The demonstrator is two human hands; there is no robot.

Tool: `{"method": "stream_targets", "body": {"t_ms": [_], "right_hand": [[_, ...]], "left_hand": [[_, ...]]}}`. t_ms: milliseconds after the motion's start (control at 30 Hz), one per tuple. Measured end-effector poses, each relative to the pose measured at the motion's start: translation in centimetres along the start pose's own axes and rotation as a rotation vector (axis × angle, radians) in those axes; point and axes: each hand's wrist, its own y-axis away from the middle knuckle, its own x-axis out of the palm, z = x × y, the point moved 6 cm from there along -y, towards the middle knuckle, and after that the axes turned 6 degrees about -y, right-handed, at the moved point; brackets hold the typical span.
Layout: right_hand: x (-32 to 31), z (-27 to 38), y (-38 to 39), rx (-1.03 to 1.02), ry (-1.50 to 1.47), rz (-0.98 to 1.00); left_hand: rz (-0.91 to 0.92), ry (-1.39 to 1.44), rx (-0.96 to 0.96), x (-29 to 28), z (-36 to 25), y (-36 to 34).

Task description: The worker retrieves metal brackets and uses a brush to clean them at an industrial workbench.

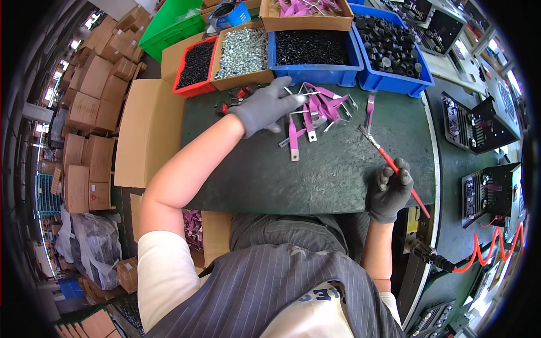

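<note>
My left hand (pixel 267 108), in a grey glove, is over the left edge of a pile of bent metal strips with purple middles (pixel 323 108). Its fingers are spread, and the tips come close to the silvery ends of the pile; I see none of the strips gripped. My right hand (pixel 390 194), gloved too, is closed around the red handle of a paintbrush (pixel 393 163). The brush's tip points up and left, low over the dark green tabletop (pixel 270 180). A single purple strip (pixel 370 111) lies apart from the pile, just beyond the tip.
Along the far edge stand a red bin (pixel 195 66) of black screws, a carton of silvery fasteners (pixel 243 52), a blue bin (pixel 316 75) of small black parts and another blue bin (pixel 394 84) of black caps. Black-and-red parts (pixel 228 104) lie left. Cartons (pixel 90 112) are stacked at far left.
</note>
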Motion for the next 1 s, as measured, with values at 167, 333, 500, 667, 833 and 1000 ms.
{"method": "stream_targets", "body": {"t_ms": [167, 333, 500, 667, 833, 1000], "right_hand": [[-0.2, -0.1, 0.0, 0.008, 0.011, 0.06], [2.3, -0.2, 0.3, 0.015, 0.127, 0.065], [6.7, 0.2, -1.3, 0.101, 0.255, 0.228], [15.0, 0.0, -5.1, -0.016, 0.52, 0.341], [23.3, -4.7, -10.7, -0.042, 0.611, 0.605], [30.6, -11.3, -17.1, -0.098, 0.731, 0.672]], "left_hand": [[-0.105, -0.233, 0.029, -2.2, 2.6, 2.4], [-0.164, -0.585, -0.054, -0.1, 2.8, 4.1], [-0.179, -0.731, 0.112, 1.8, 3.3, 4.4], [-0.1, -0.357, 0.148, 0.8, 5.1, 5.2], [-0.252, 0.065, 0.272, -1.2, 6.1, 6.9], [-0.148, 0.941, 0.164, -0.8, 9.3, 7.8]]}}
